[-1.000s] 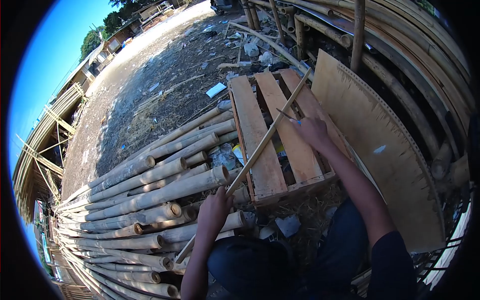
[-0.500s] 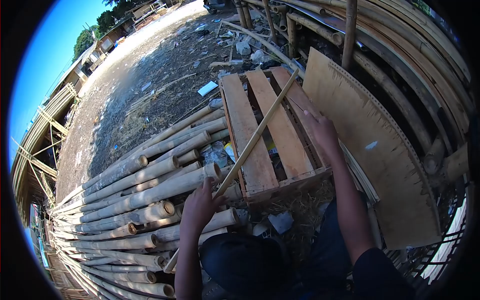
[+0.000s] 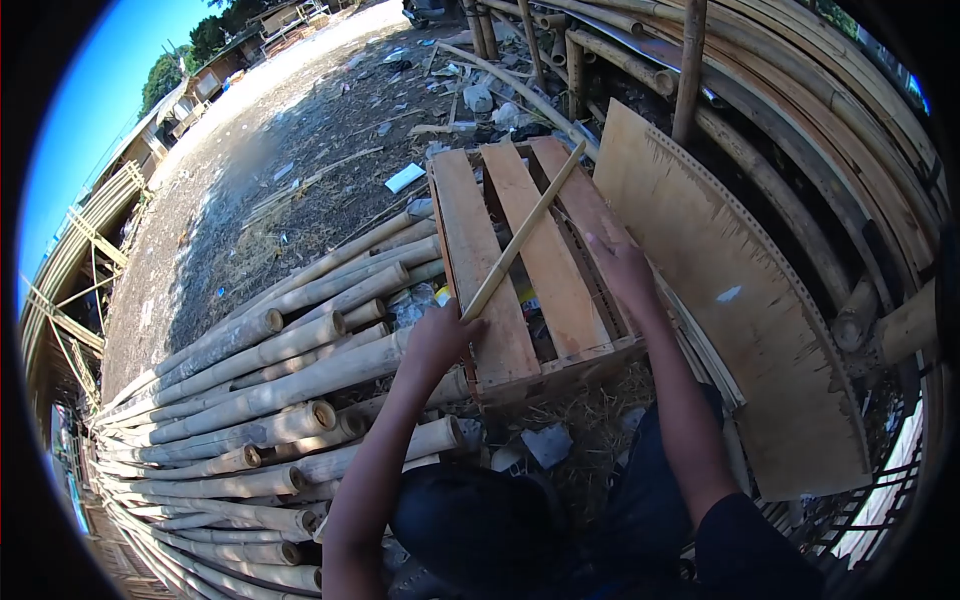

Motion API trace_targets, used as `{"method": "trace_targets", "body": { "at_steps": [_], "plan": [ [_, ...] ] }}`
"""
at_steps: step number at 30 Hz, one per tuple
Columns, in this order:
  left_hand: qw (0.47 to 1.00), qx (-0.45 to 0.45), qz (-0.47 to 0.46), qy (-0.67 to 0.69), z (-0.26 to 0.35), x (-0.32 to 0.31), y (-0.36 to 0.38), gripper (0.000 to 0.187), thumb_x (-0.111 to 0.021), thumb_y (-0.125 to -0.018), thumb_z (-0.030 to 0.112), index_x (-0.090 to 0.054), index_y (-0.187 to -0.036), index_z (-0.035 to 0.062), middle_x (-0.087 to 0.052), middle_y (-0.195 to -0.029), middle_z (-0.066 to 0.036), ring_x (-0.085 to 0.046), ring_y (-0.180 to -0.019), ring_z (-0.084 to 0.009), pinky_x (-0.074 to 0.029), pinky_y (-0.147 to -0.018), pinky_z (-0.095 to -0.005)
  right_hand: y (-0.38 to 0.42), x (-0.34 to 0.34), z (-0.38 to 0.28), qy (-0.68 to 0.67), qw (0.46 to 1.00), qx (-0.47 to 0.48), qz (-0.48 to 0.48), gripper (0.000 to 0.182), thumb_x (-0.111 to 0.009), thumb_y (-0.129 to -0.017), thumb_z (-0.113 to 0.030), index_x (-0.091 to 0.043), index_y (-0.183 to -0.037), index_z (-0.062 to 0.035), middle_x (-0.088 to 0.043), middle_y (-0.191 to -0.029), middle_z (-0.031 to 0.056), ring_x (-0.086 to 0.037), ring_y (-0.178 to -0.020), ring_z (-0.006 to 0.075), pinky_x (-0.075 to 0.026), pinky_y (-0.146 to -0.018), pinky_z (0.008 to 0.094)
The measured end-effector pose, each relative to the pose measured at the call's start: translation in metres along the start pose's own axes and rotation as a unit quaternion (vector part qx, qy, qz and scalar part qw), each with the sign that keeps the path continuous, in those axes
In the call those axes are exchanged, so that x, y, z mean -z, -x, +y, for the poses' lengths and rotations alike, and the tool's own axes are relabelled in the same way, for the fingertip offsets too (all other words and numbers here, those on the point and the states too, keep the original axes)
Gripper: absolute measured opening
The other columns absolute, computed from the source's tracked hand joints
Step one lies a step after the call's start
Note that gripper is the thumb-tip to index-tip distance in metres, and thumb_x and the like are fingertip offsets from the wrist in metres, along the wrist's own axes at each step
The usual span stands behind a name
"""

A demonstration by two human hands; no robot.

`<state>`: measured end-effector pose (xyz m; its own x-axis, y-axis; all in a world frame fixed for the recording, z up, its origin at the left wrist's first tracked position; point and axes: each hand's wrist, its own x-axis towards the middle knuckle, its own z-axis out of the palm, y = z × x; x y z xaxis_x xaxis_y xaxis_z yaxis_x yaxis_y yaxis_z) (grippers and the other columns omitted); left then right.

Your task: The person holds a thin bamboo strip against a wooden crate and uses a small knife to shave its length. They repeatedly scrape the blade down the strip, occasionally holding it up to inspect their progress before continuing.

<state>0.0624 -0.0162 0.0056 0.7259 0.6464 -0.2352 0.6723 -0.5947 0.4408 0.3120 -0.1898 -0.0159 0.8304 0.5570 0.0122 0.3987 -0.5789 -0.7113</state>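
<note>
My left hand (image 3: 440,338) is closed around a narrow bamboo strip (image 3: 520,238) at the left edge of a slatted wooden crate (image 3: 516,348). The strip slants up and right across the crate's top; its part below the hand is hidden by my left forearm. Over the crate's right slat is my right hand (image 3: 624,270), its fingers curled together around something thin and dark that I cannot make out. It does not touch the strip.
Bamboo poles (image 3: 300,375) lie piled at the left, cut ends toward me. A curved plywood sheet (image 3: 740,300) leans right of the crate. Behind it, more poles rest on a rack with an upright post (image 3: 690,70). Litter covers the ground (image 3: 330,150) beyond.
My left hand has moved up and right to the crate's edge and now grips the strip higher up. My right hand has shifted slightly left and down. The view has shifted a little.
</note>
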Motion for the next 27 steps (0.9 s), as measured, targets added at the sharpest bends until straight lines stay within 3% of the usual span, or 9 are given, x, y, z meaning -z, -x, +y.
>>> {"method": "trace_targets", "body": {
  "at_steps": [5,7,8,10,13,15,18,23,27],
  "plan": [
    [0.998,-0.015,0.019,-0.064,0.005,-0.002,0.000,0.053,-0.064,-0.085,0.047,-0.062,-0.100,-0.0039,-0.067,-0.092,-0.028,-0.067,-0.089,-0.0408,-0.053,-0.080,-0.0497,0.006,-0.001,-0.007,0.015,1.000,0.008,-0.018,0.071,-0.047,-0.094,-0.061,-0.068,-0.081,0.0061,-0.065,-0.074,0.0271,-0.066,-0.078,0.0426,-0.050,-0.076,0.0494],
    [0.997,-0.024,0.027,-0.064,0.005,-0.001,0.000,0.052,-0.065,-0.085,0.046,-0.063,-0.098,-0.0043,-0.067,-0.088,-0.027,-0.068,-0.087,-0.0399,-0.053,-0.079,-0.0494,0.010,-0.005,-0.009,-0.013,0.999,0.050,0.004,0.069,-0.052,-0.094,-0.056,-0.062,-0.074,0.0085,-0.052,-0.053,0.0193,-0.058,-0.054,0.0330,-0.044,-0.059,0.0444],
    [1.000,-0.001,0.007,-0.008,0.005,-0.001,0.000,0.050,-0.066,-0.084,0.044,-0.063,-0.095,-0.0044,-0.067,-0.083,-0.026,-0.068,-0.084,-0.0391,-0.054,-0.078,-0.0490,0.011,-0.006,-0.010,-0.014,0.999,0.049,0.004,0.069,-0.052,-0.094,-0.056,-0.062,-0.074,0.0085,-0.052,-0.053,0.0193,-0.058,-0.054,0.0330,-0.044,-0.059,0.0444],
    [0.998,0.024,-0.012,0.049,0.000,-0.002,0.000,0.048,-0.067,-0.084,0.043,-0.064,-0.093,-0.0045,-0.066,-0.078,-0.026,-0.068,-0.081,-0.0383,-0.054,-0.077,-0.0487,0.016,-0.002,-0.019,0.006,0.998,0.027,-0.064,0.069,-0.046,-0.094,-0.060,-0.068,-0.082,0.0039,-0.065,-0.075,0.0244,-0.066,-0.079,0.0399,-0.050,-0.076,0.0475],
    [0.997,-0.024,0.032,0.063,-0.006,-0.002,0.005,0.043,-0.068,-0.084,0.038,-0.065,-0.090,-0.0043,-0.065,-0.072,-0.025,-0.068,-0.076,-0.0372,-0.054,-0.074,-0.0478,0.020,-0.011,-0.020,0.006,0.996,0.050,-0.071,0.068,-0.047,-0.095,-0.059,-0.067,-0.079,0.0037,-0.065,-0.073,0.0233,-0.066,-0.077,0.0399,-0.050,-0.074,0.0470],
    [0.990,-0.073,0.107,-0.048,-0.007,0.000,0.021,0.036,-0.067,-0.086,0.032,-0.066,-0.094,-0.0023,-0.065,-0.074,-0.025,-0.065,-0.071,-0.0415,-0.052,-0.065,-0.0495,0.025,-0.015,-0.018,0.005,0.995,0.068,-0.068,0.067,-0.047,-0.095,-0.058,-0.067,-0.080,0.0035,-0.065,-0.072,0.0235,-0.065,-0.076,0.0400,-0.050,-0.073,0.0467],
    [0.982,-0.046,0.148,-0.105,-0.009,-0.004,0.049,0.033,-0.064,-0.088,0.033,-0.065,-0.087,-0.0003,-0.065,-0.074,-0.023,-0.067,-0.074,-0.0400,-0.053,-0.066,-0.0499,0.033,-0.017,-0.023,0.011,0.993,0.096,-0.069,0.065,-0.049,-0.095,-0.056,-0.066,-0.078,0.0033,-0.064,-0.070,0.0235,-0.065,-0.074,0.0398,-0.050,-0.069,0.0463],
    [0.980,-0.027,0.135,-0.140,-0.020,-0.008,0.074,0.030,-0.063,-0.089,0.032,-0.063,-0.090,0.0019,-0.064,-0.073,-0.021,-0.066,-0.071,-0.0401,-0.053,-0.063,-0.0513,0.051,-0.014,-0.047,0.028,0.985,0.109,-0.131,0.062,-0.054,-0.094,-0.052,-0.065,-0.078,0.0059,-0.061,-0.067,0.0222,-0.064,-0.067,0.0359,-0.048,-0.065,0.0437],
    [0.981,-0.015,0.135,-0.141,-0.018,-0.008,0.090,0.028,-0.062,-0.090,0.030,-0.060,-0.089,0.0024,-0.064,-0.071,-0.022,-0.064,-0.069,-0.0413,-0.050,-0.061,-0.0529,0.069,-0.019,-0.063,0.035,0.976,0.166,-0.140,0.064,-0.053,-0.095,-0.053,-0.062,-0.067,0.0032,-0.058,-0.058,0.0196,-0.063,-0.059,0.0364,-0.049,-0.060,0.0453]
  ]
}}
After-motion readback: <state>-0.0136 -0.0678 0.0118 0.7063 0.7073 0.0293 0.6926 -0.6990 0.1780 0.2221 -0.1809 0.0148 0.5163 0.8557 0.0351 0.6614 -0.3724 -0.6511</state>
